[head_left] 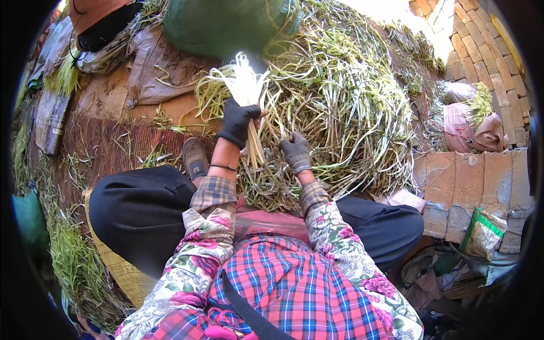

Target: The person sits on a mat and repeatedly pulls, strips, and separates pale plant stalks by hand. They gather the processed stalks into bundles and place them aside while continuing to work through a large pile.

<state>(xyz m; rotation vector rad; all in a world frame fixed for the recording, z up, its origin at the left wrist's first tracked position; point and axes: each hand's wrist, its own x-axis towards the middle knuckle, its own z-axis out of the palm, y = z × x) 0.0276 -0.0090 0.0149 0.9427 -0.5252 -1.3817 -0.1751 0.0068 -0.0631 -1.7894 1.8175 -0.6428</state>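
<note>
My left hand (241, 123), in a black fingerless glove, grips a bundle of pale leafy stalks (244, 87). The bundle's bright upper ends fan out above the fist, and the cut-looking lower ends (254, 148) hang beneath it. To the right, my right hand (296, 151), in a worn grey glove, is curled with thumb and fingertips pinching a thin yellowish stalk (276, 127). Both hands are above the near edge of a large heap of long green and whitish stalks (352, 97). Dry, withered trimmings (267, 187) lie below the hands, close to my lap.
A bulky green sack (229, 25) stands beyond the heap. Brown sheeting (165, 63) and a reddish ribbed mat (106, 144) lie to the left. Greener stalks (80, 255) are piled at lower left. Wrapped bundles (459, 123), flattened cardboard (471, 187) and brick paving (480, 55) are at right.
</note>
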